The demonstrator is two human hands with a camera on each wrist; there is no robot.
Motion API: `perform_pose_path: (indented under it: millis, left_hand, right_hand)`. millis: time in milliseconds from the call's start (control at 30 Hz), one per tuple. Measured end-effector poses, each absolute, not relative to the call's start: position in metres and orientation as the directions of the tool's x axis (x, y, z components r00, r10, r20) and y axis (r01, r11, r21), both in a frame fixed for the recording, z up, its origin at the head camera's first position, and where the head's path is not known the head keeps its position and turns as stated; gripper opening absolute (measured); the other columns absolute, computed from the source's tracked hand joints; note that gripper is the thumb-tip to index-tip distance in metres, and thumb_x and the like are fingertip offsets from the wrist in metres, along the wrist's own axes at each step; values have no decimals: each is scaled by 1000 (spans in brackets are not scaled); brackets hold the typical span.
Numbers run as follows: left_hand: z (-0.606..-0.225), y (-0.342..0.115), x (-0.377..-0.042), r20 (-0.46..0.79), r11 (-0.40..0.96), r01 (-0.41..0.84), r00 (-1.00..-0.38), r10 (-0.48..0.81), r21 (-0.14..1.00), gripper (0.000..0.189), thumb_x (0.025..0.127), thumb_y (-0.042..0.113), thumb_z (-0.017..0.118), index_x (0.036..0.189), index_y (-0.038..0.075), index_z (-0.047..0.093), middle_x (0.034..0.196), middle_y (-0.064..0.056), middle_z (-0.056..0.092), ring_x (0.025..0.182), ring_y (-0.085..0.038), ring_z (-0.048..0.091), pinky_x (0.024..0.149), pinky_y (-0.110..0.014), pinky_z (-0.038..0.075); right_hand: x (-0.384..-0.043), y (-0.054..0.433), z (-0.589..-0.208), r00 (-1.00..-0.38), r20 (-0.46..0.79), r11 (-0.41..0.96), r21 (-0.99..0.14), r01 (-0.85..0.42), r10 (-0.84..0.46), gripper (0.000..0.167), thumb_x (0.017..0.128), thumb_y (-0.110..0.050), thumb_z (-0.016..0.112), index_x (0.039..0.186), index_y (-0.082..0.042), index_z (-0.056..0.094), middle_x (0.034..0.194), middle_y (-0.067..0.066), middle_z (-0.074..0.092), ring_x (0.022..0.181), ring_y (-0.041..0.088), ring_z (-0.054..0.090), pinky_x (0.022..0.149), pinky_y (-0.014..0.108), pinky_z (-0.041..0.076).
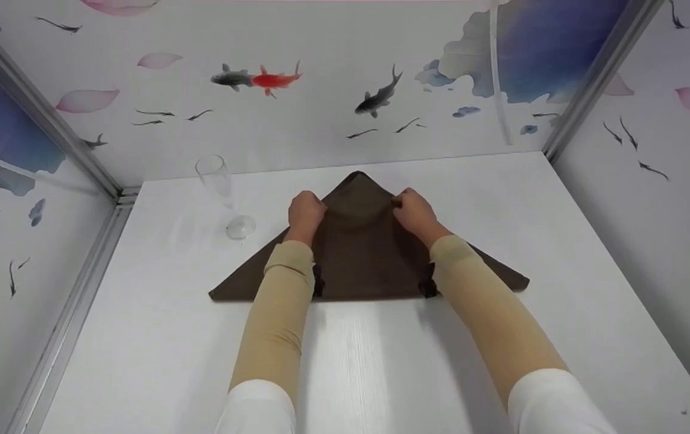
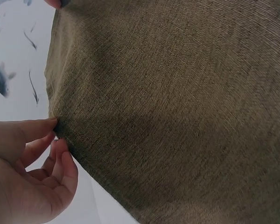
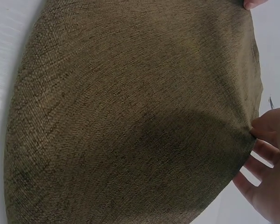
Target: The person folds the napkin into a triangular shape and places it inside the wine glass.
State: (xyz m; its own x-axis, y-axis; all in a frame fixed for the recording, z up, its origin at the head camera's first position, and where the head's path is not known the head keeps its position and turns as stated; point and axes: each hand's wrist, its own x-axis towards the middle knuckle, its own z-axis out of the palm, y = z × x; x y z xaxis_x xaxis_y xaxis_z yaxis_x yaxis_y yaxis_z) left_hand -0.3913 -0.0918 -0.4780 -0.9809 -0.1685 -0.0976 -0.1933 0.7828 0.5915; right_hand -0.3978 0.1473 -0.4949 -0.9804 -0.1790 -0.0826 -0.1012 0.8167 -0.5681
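Observation:
A brown woven cloth [image 1: 357,259], folded into a triangle, lies on the white table with its peak pointing to the back wall. On the slanted left edge near the peak, my left hand [image 1: 307,214] pinches the fabric between thumb and fingertips. Opposite it, my right hand [image 1: 416,214] pinches the right edge in the same way. Both wrist views show the cloth [image 2: 168,102] drawn taut and partly raised between the two hands. Its wide base runs along the front, partly behind my forearms.
A clear stemmed glass [image 1: 240,227] stands on the table [image 1: 357,367] left of the cloth, near the back. White panels painted with fish [image 1: 379,93] and petals enclose the table at the back and both sides. Metal frame posts [image 1: 598,78] stand at the corners.

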Motion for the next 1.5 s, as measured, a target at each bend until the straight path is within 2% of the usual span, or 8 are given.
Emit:
perform_pose_path:
  millis: [67, 200, 300, 467, 633, 1000, 1267, 1500]
  left_hand:
    - [-482, -90, -392, -101, 779, -206, -978, -182, 592, 37, 92, 5, 57, 58, 11, 44, 57, 0, 44, 57, -16, 41, 54, -29, 36]
    - [-488, -88, -396, -102, 782, -224, -974, -203, 582, 24, 92, 2, 53, 69, 4, 60, 69, -8, 60, 62, -17, 44, 58, -31, 42]
    - [-492, -87, -401, -102, 788, -232, -972, -213, 571, 20, 94, 2, 50, 89, -2, 69, 88, -14, 69, 70, -19, 55, 67, -34, 50]
    - [-496, -87, -409, -90, 791, -226, -973, -214, 569, 23, 96, 1, 45, 102, -3, 68, 98, -17, 69, 90, -27, 66, 78, -39, 53]
    - [-499, -87, -417, -100, 783, -239, -970, -222, 574, 25, 97, 1, 45, 103, -3, 68, 99, -17, 69, 91, -28, 66, 78, -39, 53]
    - [-508, -83, -432, -131, 744, -287, -956, -262, 603, 25, 98, 2, 44, 101, -2, 68, 94, -15, 69, 83, -23, 65, 73, -38, 53]
    - [-518, -78, -435, -134, 708, -300, -950, -281, 640, 26, 99, 3, 42, 104, -4, 67, 100, -18, 68, 92, -28, 65, 79, -39, 52]
    - [-523, -78, -442, -135, 679, -313, -943, -303, 664, 26, 101, 5, 41, 100, -4, 65, 95, -19, 65, 88, -27, 64, 77, -38, 52]
  right_hand:
    - [-399, 147, -499, -979, -95, 818, -568, -96, -180, 31, 97, -9, 51, 121, 5, 62, 116, 17, 54, 107, 31, 54, 95, 45, 43]
    - [-401, 146, -505, -977, -95, 819, -564, -106, -192, 31, 96, -10, 51, 120, 7, 62, 116, 18, 53, 107, 32, 54, 95, 45, 43]
    - [-405, 145, -507, -976, -94, 827, -550, -115, -199, 34, 96, -11, 51, 124, 7, 60, 118, 18, 53, 109, 32, 54, 96, 45, 42]
    - [-413, 144, -509, -974, -85, 840, -526, -136, -211, 39, 97, -13, 51, 131, 7, 56, 124, 19, 51, 115, 34, 52, 99, 45, 40]
    - [-422, 142, -511, -977, -69, 847, -513, -139, -202, 41, 96, -14, 52, 131, 7, 55, 126, 20, 51, 117, 35, 52, 99, 45, 40]
    - [-437, 140, -522, -982, -72, 879, -461, -121, -173, 40, 96, -17, 52, 128, 7, 57, 125, 20, 51, 113, 35, 53, 96, 48, 43]
    - [-441, 136, -538, -979, -106, 902, -415, -116, -175, 51, 97, -23, 51, 138, 7, 48, 136, 23, 45, 122, 38, 46, 101, 53, 36]
    - [-451, 133, -546, -979, -93, 915, -381, -134, -182, 58, 96, -29, 50, 144, 4, 42, 143, 22, 40, 128, 39, 41, 101, 56, 35]
